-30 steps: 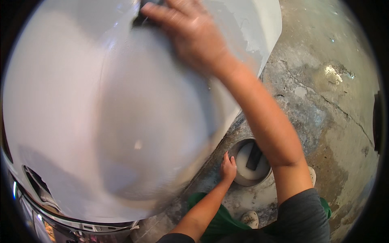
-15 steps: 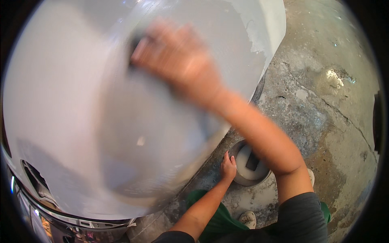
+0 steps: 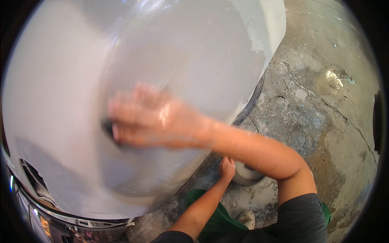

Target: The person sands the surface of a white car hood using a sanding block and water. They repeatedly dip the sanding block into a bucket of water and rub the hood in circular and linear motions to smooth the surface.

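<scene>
My right hand (image 3: 150, 117) lies over a dark sanding block (image 3: 108, 128) and presses it to the wet surface of a large grey-white car body panel (image 3: 56, 101). Motion smears this hand, and only the block's edge shows past the fingers. Down by the panel's near edge, my left hand (image 3: 227, 167) is closed on the rim of a round metal bowl (image 3: 248, 180). Cloudy pale liquid stands in the bowl, and a bit of a dark object shows there. My right forearm hides the bowl's far part.
Stained, cracked concrete floor (image 3: 316, 105) extends to the right of the panel. A dark tyre (image 3: 252, 103) shows beneath the panel's edge. At lower left is a dark opening (image 3: 34, 176) in the bodywork. My light shoe (image 3: 246, 219) stands below the bowl.
My right hand has swept the block down and to the left across the panel. The forearm now covers more of the bowl. My left hand stays at the bowl's rim.
</scene>
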